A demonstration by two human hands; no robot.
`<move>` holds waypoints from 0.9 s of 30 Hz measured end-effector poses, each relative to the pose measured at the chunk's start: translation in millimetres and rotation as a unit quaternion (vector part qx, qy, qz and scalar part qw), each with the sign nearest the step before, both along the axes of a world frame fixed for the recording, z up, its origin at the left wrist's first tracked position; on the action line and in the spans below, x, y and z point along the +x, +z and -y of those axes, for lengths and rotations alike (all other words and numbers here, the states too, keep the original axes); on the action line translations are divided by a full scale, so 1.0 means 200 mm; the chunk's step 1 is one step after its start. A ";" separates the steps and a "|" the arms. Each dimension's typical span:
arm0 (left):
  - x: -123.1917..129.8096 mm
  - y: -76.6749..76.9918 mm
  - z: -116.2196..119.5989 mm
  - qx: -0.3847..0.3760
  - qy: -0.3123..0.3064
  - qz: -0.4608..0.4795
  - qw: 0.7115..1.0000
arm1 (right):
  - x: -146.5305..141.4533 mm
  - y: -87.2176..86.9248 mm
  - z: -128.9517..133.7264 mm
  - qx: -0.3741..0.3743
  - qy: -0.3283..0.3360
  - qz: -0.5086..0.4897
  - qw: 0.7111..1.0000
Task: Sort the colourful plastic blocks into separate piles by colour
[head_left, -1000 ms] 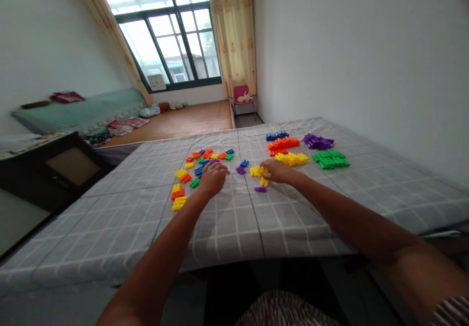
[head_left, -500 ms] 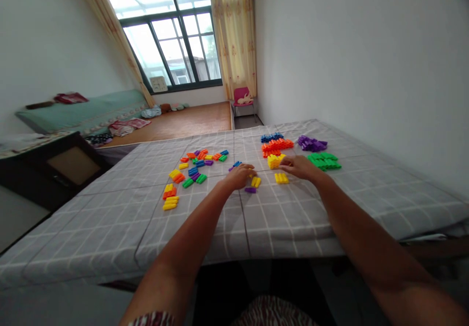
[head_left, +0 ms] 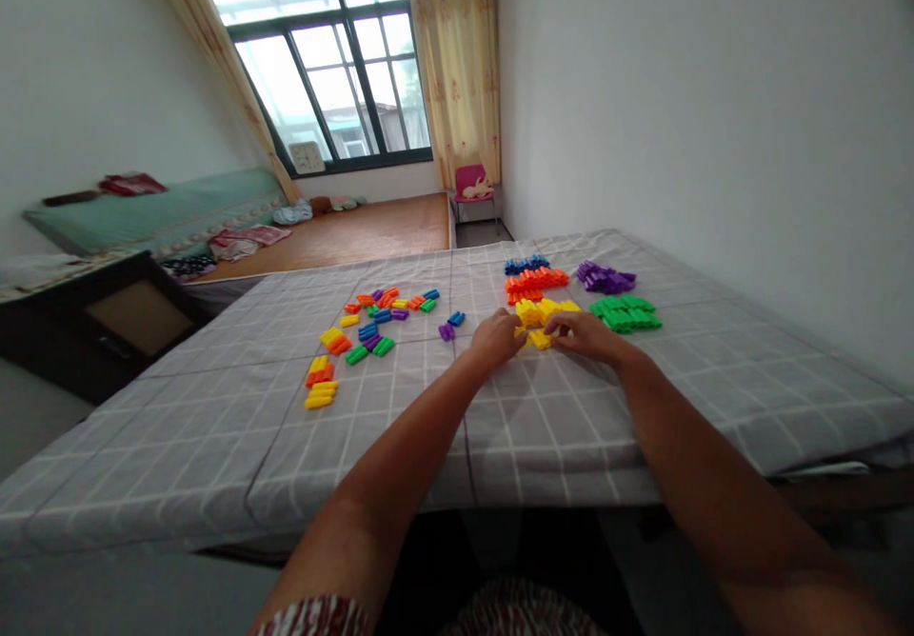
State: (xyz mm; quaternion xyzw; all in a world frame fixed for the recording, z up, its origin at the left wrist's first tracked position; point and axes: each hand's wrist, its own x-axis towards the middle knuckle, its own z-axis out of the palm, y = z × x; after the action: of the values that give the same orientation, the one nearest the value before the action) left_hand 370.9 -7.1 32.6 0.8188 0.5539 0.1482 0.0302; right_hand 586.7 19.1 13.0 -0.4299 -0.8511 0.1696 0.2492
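- A worktop (head_left: 400, 427) under grey checked cloth is carrying every coloured piece.
- Mixed small pieces (head_left: 384, 316) are spreading out toward its left edge.
- The right hand (head_left: 586, 334) is bending its fingers onto the yellow pieces' near side; how firmly, the view is not showing.
- The left hand (head_left: 498, 338), apart from the right, is touching their left end, its grip hidden.
- The yellow pieces (head_left: 546, 310) are lying between the hands and the orange pile.
- A green pile (head_left: 625, 314) is sitting to their right.
- An orange pile (head_left: 535, 281) is lying behind them.
- A purple pile (head_left: 606, 277) is resting toward the far right corner.
- A blue pile (head_left: 526, 264) is lying nearest the far edge.
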 end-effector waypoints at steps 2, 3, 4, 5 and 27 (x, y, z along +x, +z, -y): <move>0.03 0.00 -0.01 -0.016 0.012 -0.022 1.000 | 0.00 -0.01 0.00 -0.008 0.004 -0.007 1.000; 0.02 0.01 -0.01 -0.015 0.015 -0.030 0.999 | 0.00 -0.01 0.01 -0.009 0.009 -0.009 1.000; 0.01 0.02 -0.01 -0.011 0.010 -0.036 0.999 | 0.00 -0.02 0.01 -0.007 0.016 -0.010 1.000; 0.00 0.03 -0.01 -0.007 -0.010 -0.042 0.999 | 0.00 -0.02 0.01 -0.003 0.025 -0.011 1.000; -0.24 0.15 0.02 -0.061 -0.064 0.000 0.996 | 0.03 0.07 0.01 0.116 -0.115 -0.089 0.983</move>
State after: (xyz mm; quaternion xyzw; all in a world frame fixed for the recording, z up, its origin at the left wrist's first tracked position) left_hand 322.3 -11.6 62.5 0.8492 0.5083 0.1116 0.0896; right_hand 592.1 17.5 26.1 -0.4760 -0.7845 0.0775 0.3898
